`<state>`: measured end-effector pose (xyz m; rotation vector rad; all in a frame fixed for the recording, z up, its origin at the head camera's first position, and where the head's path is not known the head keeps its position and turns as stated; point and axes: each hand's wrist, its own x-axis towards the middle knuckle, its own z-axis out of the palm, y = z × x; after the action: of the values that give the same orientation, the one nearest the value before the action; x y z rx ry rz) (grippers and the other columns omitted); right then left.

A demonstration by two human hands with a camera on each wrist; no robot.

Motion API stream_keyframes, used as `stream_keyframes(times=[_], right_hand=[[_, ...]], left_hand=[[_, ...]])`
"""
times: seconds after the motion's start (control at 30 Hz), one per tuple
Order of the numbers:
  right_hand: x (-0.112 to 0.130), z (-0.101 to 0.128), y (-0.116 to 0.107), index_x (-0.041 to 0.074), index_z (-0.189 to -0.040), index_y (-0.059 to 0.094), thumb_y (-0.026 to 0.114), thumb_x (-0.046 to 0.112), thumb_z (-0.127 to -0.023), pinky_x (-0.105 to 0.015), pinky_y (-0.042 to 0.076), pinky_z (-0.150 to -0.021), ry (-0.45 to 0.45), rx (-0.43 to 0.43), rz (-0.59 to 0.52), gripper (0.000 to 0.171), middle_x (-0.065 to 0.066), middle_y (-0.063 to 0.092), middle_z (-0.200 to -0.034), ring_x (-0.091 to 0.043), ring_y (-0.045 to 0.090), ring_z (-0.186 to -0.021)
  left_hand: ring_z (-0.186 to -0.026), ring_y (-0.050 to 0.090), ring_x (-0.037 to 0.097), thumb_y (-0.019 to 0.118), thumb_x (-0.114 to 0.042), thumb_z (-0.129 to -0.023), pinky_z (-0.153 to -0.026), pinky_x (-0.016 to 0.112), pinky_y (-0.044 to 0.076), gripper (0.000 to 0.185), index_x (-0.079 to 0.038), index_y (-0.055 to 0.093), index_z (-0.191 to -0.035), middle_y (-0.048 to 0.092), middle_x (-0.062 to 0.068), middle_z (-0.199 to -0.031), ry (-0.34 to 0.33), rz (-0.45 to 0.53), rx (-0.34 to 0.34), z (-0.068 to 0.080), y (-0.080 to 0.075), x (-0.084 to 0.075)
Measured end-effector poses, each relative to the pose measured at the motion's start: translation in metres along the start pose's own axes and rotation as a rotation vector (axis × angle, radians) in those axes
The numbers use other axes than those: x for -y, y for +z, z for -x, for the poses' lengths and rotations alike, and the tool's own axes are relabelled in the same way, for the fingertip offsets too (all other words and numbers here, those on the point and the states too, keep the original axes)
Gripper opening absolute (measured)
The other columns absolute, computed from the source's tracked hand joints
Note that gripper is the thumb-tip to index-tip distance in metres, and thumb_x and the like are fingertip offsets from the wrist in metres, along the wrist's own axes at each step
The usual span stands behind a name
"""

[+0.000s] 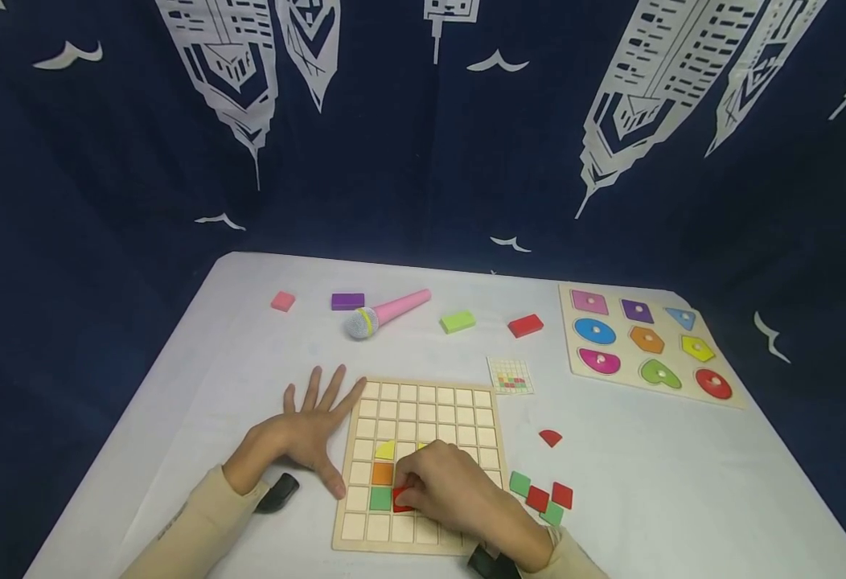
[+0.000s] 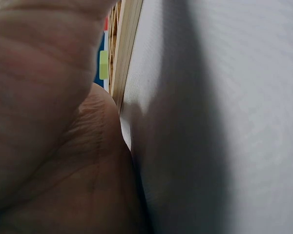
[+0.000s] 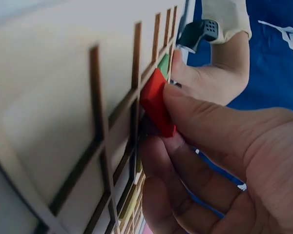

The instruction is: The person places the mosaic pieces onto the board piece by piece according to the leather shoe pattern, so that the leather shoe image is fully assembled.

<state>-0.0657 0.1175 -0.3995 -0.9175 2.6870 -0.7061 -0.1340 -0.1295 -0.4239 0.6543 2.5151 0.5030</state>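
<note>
A marking on the left sleeve (image 1: 195, 527) is too small to read. The right hand (image 1: 452, 490) pinches a red tile (image 1: 402, 500) between thumb and fingers at the wooden grid board (image 1: 354, 527), just beside a green tile (image 1: 380, 498), well in from the far edge of the surface (image 1: 162, 418). The left hand (image 1: 310, 434), fingers spread wide, reaches along the board's left side, index fingertip at its far left corner.

We are seeing a pink microphone (image 1: 394, 310) lying just beside a purple block (image 1: 347, 301), and a 9-shape puzzle board (image 1: 629, 376) resting before a navy curtain (image 1: 394, 161).
</note>
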Motion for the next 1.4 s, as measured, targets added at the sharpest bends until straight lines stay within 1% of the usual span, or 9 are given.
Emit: stream_keyframes(times=[0.13,0.3,0.53,0.73,0.93,1.07,1.17,1.27,1.4], right_hand=[[0.003,0.002,0.003,0.024,-0.074,0.075,0.082,0.017,-0.082,-0.014,0.041,-0.054,0.009,-0.03,0.045,0.013,0.02,0.06,-0.066,0.006,0.048,-0.062],[0.006,0.006,0.006,0.019,-0.083,0.081,0.083,0.015,-0.081,-0.014,0.049,-0.065,0.008,-0.076,0.091,0.005,0.015,0.073,-0.083,0.004,0.062,-0.08],[0.006,0.015,0.009,0.015,-0.094,0.083,0.084,0.014,-0.08,-0.018,0.053,-0.072,-0.01,-0.097,0.146,0.015,0.013,0.073,-0.092,-0.004,0.064,-0.092],[0.003,0.022,0.012,0.02,-0.095,0.083,0.084,0.023,-0.081,-0.01,0.045,-0.062,-0.092,-0.134,0.234,0.015,0.011,0.062,-0.09,0.001,0.055,-0.079],[0.002,0.032,0.011,0.026,-0.085,0.081,0.081,0.019,-0.084,-0.005,0.041,-0.065,-0.241,-0.106,0.308,0.007,0.013,0.06,-0.084,0.003,0.053,-0.076],[-0.005,0.045,0.004,0.026,-0.093,0.079,0.078,0.021,-0.087,-0.006,0.043,-0.073,-0.294,-0.055,0.26,0.008,0.013,0.061,-0.092,0.002,0.055,-0.083],[-0.015,0.056,-0.006,0.024,-0.108,0.078,0.075,0.024,-0.09,-0.014,0.05,-0.082,-0.238,-0.014,0.183,0.018,0.014,0.065,-0.101,0.0,0.059,-0.093],[-0.027,0.067,-0.018,0.022,-0.117,0.075,0.073,0.027,-0.092,-0.024,0.054,-0.087,-0.111,0.001,0.133,0.026,0.015,0.065,-0.108,-0.002,0.06,-0.1],[-0.047,0.08,-0.031,0.021,-0.117,0.074,0.076,0.029,-0.09,-0.032,0.055,-0.089,0.06,-0.021,0.153,0.029,0.014,0.066,-0.11,-0.004,0.061,-0.103]], left_hand=[[-0.145,-0.026,0.053,0.094,-0.061,-0.045,-0.105,0.081,-0.012,0.159,-0.017,-0.005,-0.162,-0.021,0.023,-0.164,-0.001,0.0,-0.013,0.002,-0.001,-0.002],[-0.146,-0.024,0.053,0.094,-0.062,-0.046,-0.106,0.081,-0.011,0.159,-0.016,-0.004,-0.162,-0.02,0.024,-0.164,-0.004,-0.01,-0.021,0.003,-0.001,-0.003],[-0.146,-0.024,0.054,0.094,-0.062,-0.045,-0.105,0.081,-0.011,0.159,-0.016,-0.003,-0.162,-0.019,0.024,-0.164,-0.001,-0.008,-0.023,0.002,-0.001,-0.002],[-0.146,-0.023,0.053,0.094,-0.062,-0.046,-0.106,0.081,-0.011,0.159,-0.016,-0.004,-0.162,-0.02,0.024,-0.164,-0.002,-0.014,-0.019,0.002,-0.002,-0.003],[-0.146,-0.026,0.052,0.094,-0.062,-0.045,-0.106,0.08,-0.012,0.159,-0.018,-0.004,-0.162,-0.021,0.022,-0.165,-0.005,-0.008,-0.01,-0.002,0.001,-0.001],[-0.146,-0.027,0.051,0.095,-0.062,-0.043,-0.106,0.08,-0.013,0.16,-0.019,-0.003,-0.162,-0.021,0.021,-0.165,-0.008,-0.009,-0.013,-0.004,0.003,0.0],[-0.146,-0.027,0.051,0.095,-0.062,-0.043,-0.106,0.08,-0.013,0.16,-0.019,-0.003,-0.162,-0.021,0.021,-0.165,-0.007,-0.009,-0.015,-0.005,0.003,0.0],[-0.146,-0.026,0.052,0.095,-0.062,-0.043,-0.106,0.08,-0.013,0.16,-0.018,-0.003,-0.162,-0.021,0.021,-0.165,-0.01,-0.009,-0.014,-0.005,0.002,0.0],[-0.146,-0.025,0.052,0.094,-0.063,-0.043,-0.106,0.081,-0.012,0.16,-0.018,-0.003,-0.162,-0.021,0.022,-0.165,-0.016,-0.013,-0.008,-0.004,0.0,-0.001]])
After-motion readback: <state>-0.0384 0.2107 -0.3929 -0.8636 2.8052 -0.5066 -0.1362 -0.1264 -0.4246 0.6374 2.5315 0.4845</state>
